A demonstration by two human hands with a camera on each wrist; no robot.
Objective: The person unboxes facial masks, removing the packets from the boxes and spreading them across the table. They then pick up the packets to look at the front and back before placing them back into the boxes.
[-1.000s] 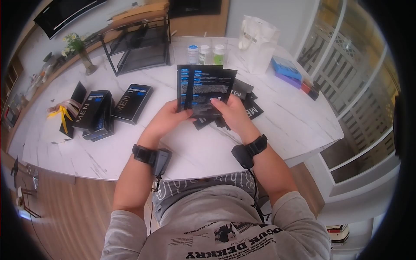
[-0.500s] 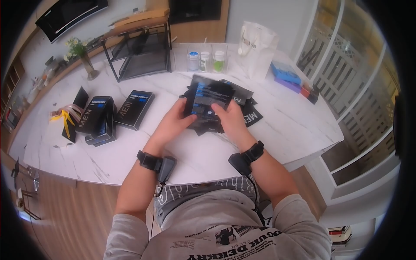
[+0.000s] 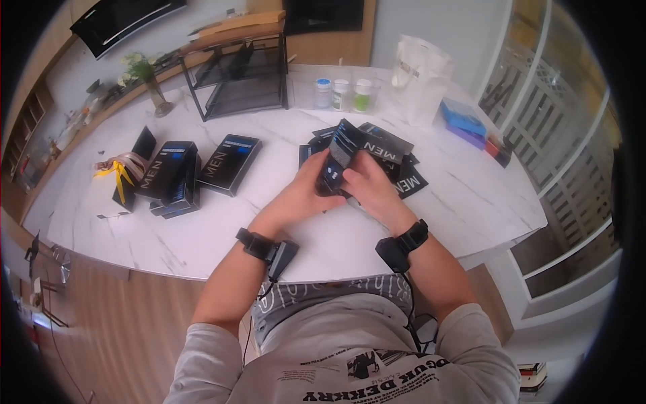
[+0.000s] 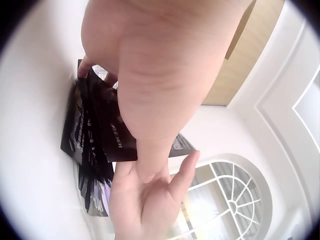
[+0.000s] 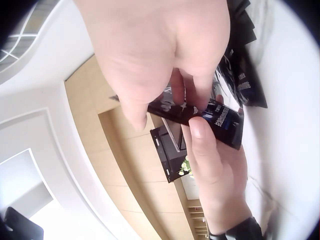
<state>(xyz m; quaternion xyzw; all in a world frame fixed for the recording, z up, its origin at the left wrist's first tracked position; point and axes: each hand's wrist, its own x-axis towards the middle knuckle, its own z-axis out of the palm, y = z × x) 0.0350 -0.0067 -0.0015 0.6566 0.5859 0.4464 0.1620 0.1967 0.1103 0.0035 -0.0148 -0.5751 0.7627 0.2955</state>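
- As I watch from afar through the head camera, a white box [image 3: 111,203] with a yellow ribbon [image 3: 123,176] sits at the left of the marbled table [image 3: 155,249].
- Behind it I see flowers [image 3: 138,69] in a glass vase [image 3: 157,99].
- Next come stacked black boxes [image 3: 165,168], the top one marked MEN, then a single black box [image 3: 231,165] just beside them, its lettering alike.
- Farther back, a dark mesh rack [image 3: 245,81] stands with its shelves facing me.
- Near the middle, I have the left hand [image 3: 299,192] gripping the black packets [image 3: 342,147], its thumb on the near side; they are tilted, raised in front of the other packets.
- Behind them, three small bottles [image 3: 341,96] stand in a row.
- The right hand [image 3: 372,185] has its fingers touching the held packets and its thumb standing apart; I cannot tell whether it grips them.
- Beyond that hand, a loose pile [image 3: 393,146] of similar packets lies overlapping on the table.
- At the right, I see a white paper bag [image 3: 420,81] upright, then a blue box [image 3: 462,116] on a purple box [image 3: 465,134].
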